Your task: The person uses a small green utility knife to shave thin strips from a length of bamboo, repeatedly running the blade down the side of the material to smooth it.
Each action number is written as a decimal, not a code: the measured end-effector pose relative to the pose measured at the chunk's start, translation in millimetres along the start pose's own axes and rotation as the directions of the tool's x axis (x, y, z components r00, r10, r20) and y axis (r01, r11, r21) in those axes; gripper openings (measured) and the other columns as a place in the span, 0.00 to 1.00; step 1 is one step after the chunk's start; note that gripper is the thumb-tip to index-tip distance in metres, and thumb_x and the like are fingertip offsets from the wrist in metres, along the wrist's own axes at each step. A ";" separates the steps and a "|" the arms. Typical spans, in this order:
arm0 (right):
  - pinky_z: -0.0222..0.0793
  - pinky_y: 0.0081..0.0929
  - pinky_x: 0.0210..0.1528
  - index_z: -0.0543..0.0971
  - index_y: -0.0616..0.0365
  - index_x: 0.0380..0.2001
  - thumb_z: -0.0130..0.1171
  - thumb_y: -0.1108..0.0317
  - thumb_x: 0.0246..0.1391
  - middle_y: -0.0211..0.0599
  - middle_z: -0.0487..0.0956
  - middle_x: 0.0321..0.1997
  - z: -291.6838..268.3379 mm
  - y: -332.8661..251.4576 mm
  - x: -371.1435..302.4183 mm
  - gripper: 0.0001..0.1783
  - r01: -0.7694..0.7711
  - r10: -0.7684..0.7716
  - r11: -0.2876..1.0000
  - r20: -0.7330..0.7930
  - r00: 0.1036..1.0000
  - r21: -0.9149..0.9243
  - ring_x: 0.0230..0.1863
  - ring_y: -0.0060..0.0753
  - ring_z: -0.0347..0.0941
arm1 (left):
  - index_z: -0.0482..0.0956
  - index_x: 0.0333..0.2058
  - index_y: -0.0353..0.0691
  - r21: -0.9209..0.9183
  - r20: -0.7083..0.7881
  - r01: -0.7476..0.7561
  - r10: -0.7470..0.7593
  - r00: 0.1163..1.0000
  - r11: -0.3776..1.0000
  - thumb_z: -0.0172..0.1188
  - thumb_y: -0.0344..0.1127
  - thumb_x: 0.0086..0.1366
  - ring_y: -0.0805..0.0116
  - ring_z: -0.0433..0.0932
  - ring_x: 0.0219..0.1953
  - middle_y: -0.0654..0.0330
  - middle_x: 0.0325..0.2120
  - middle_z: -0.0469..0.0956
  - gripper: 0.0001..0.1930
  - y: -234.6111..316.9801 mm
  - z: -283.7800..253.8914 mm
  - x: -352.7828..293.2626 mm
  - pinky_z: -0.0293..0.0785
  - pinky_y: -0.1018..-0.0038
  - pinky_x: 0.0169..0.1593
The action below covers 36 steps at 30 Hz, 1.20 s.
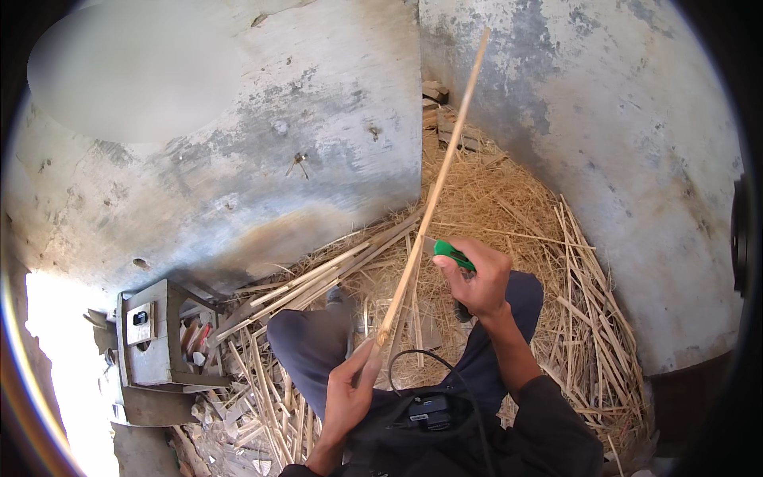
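- Head view: my left hand point(350, 391), low in the centre, is closed round the lower end of a long pale stick point(440, 179).
- Stick slants up and slightly right from that grip, past my knees, far end high in front of the right-hand wall point(604, 111); a knotty spot shows just above my left hand.
- My right hand point(482, 278) is wrapped round a green-handled knife point(454, 254), thumb on the handle.
- Knife sits just right of the stick, about midway along it, blade side facing the stick; can't tell if the edge touches.
- I'm seated, dark trousers point(306, 338), knees apart; the stick crosses between them.
- Black device point(428, 413) in my lap, dark cable point(463, 379) looping up from near it.
- Straw-like shavings point(493, 203) cover the floor ahead, up to the wall corner.
- Loose sticks point(306, 285) piled left, beyond my left knee; more strips point(592, 326) along the right-hand wall.
- Small wooden stand point(163, 358) far left, small black object point(141, 318) on it, mixed items point(195, 337) inside, too small to tell.
- Worn, patchy wall point(318, 111) behind, left of the corner.
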State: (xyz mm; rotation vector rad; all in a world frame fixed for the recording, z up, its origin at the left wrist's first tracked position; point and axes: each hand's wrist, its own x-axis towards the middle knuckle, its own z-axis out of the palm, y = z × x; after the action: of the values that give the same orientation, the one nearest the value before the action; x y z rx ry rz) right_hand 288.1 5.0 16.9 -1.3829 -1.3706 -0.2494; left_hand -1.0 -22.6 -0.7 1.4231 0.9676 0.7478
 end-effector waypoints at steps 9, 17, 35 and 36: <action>0.76 0.28 0.26 0.89 0.58 0.38 0.75 0.51 0.62 0.36 0.87 0.28 -7.1 3.2 5.0 0.19 0.033 -0.034 0.999 0.079 0.996 0.012 0.24 0.34 0.84 | 0.78 0.62 0.28 0.061 0.013 0.047 -0.048 0.999 0.997 0.63 0.32 0.77 0.76 0.79 0.40 0.58 0.39 0.85 0.19 5.7 -10.4 2.6 0.76 0.75 0.47; 0.75 0.28 0.26 0.89 0.58 0.37 0.74 0.51 0.63 0.35 0.87 0.27 -10.6 -7.3 5.8 0.19 0.076 -0.081 0.996 0.095 0.992 0.052 0.24 0.33 0.84 | 0.76 0.59 0.29 0.130 0.260 -0.045 0.010 0.966 0.991 0.48 0.51 0.86 0.74 0.77 0.35 0.63 0.33 0.77 0.26 -16.8 -24.1 35.4 0.76 0.72 0.44; 0.78 0.29 0.28 0.89 0.56 0.37 0.75 0.49 0.62 0.35 0.88 0.29 -12.3 -5.6 6.0 0.20 0.091 -0.094 0.996 0.135 0.986 0.024 0.26 0.34 0.86 | 0.77 0.69 0.36 -0.217 0.242 -0.019 0.073 0.968 0.976 0.60 0.36 0.82 0.76 0.79 0.37 0.63 0.43 0.81 0.22 23.3 8.0 78.8 0.76 0.78 0.37; 0.78 0.29 0.28 0.89 0.56 0.37 0.75 0.49 0.62 0.35 0.88 0.29 -12.8 -5.8 5.9 0.20 0.093 -0.096 0.995 0.140 0.986 0.025 0.26 0.34 0.86 | 0.80 0.67 0.36 -0.213 0.200 -0.076 0.120 0.972 0.974 0.61 0.35 0.81 0.78 0.76 0.35 0.64 0.41 0.80 0.21 23.6 9.2 77.7 0.73 0.79 0.35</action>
State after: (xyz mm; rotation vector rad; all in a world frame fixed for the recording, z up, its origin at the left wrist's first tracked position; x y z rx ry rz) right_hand 291.9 -3.2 29.1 -1.3425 -1.5542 -0.2038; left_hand 44.9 43.4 14.2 1.3465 0.6406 0.7299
